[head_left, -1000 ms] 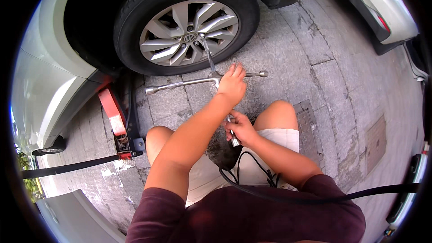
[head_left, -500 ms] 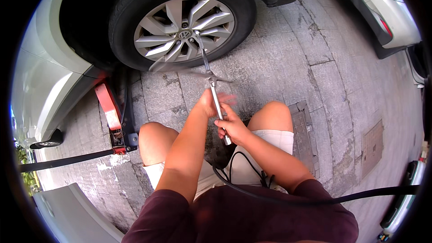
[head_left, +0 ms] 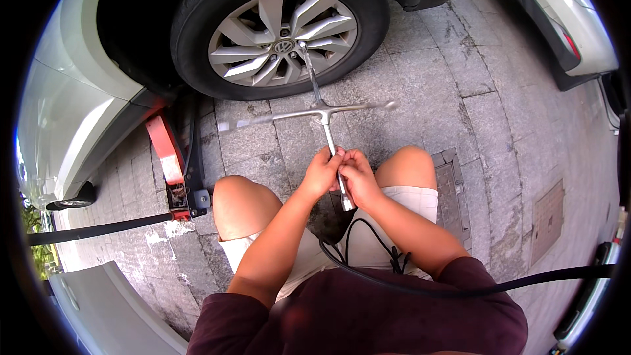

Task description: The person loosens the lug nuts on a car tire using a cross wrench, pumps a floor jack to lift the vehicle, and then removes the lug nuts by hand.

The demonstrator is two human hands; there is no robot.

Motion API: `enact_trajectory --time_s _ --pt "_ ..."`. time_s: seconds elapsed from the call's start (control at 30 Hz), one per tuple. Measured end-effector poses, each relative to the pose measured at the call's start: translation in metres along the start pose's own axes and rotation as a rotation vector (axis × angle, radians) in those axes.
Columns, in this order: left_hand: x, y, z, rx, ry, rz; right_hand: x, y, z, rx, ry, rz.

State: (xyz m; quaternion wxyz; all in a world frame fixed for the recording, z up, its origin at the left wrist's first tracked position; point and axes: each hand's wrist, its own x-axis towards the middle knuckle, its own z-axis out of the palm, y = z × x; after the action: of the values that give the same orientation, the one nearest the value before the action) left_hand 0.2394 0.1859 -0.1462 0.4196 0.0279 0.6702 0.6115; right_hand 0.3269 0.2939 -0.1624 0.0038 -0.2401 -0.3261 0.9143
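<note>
A four-way lug wrench (head_left: 325,117) reaches from my hands to the car wheel (head_left: 240,54), its far end on a lug bolt beside the centre cap. Its two side arms stretch left and right, their tips smeared by motion. My left hand (head_left: 320,172) is closed round the near arm of the wrench. Just beside it, my right hand (head_left: 360,179) has its fingers wrapped round the same arm, a little nearer its end. The socket end of this arm pokes out below my fingers. Where the two hands meet, some fingertips are hidden.
A red floor jack (head_left: 165,151) stands left of the wheel, by the white car's sill, with its dark handle (head_left: 105,229) running left. A black cable (head_left: 499,289) crosses my lap. Another white car (head_left: 591,43) is at the upper right. A metal cover (head_left: 453,190) lies beside my right knee.
The wrench's side arms have turned and now lie nearly level. My left hand, blurred with fingers spread beside the shaft before, has closed round it. The view has shifted slightly.
</note>
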Motion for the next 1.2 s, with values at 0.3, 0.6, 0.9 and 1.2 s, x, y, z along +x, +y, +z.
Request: enact_trajectory --time_s 0.3,0.6,0.9,1.2 --pt "0.013 -0.013 -0.006 -0.064 -0.012 0.022 0.01 0.005 -0.009 -0.425 0.309 -0.03" --pt "0.003 0.019 -0.011 -0.067 -0.02 -0.087 -0.011 0.002 0.009 -0.162 -0.011 0.396" --pt "0.011 0.012 -0.013 -0.065 -0.021 0.007 -0.011 0.01 0.01 -0.076 -0.121 0.208" --pt "0.018 0.003 -0.02 -0.072 0.016 0.047 -0.013 0.012 0.021 -0.159 -0.11 0.253"
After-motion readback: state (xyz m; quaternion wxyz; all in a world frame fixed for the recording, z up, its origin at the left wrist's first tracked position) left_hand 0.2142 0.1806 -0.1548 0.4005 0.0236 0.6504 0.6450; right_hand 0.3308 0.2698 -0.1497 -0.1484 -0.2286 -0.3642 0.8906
